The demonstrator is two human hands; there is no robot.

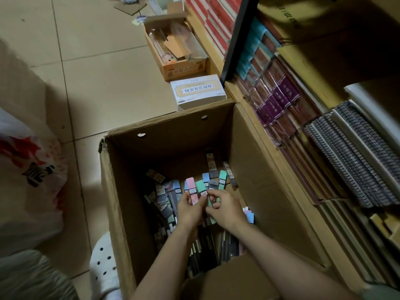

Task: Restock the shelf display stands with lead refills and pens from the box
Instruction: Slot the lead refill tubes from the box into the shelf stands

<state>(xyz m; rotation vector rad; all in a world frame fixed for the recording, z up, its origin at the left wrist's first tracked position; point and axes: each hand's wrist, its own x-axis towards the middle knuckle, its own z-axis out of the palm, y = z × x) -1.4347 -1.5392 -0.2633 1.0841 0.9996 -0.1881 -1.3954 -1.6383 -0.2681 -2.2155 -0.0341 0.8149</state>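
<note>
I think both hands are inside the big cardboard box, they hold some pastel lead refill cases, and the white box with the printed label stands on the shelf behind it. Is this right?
Not quite. The head view shows the white box on the floor tiles beyond the cardboard box, beside the shelf, not on it. The rest stands: left hand and right hand are inside, holding pastel lead refill cases.

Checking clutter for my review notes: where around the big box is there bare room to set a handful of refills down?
Bare floor tile lies left of the big cardboard box, between the plastic bag and the small orange box. The shelf on the right is packed; inside the box both hands work among refills.
</note>
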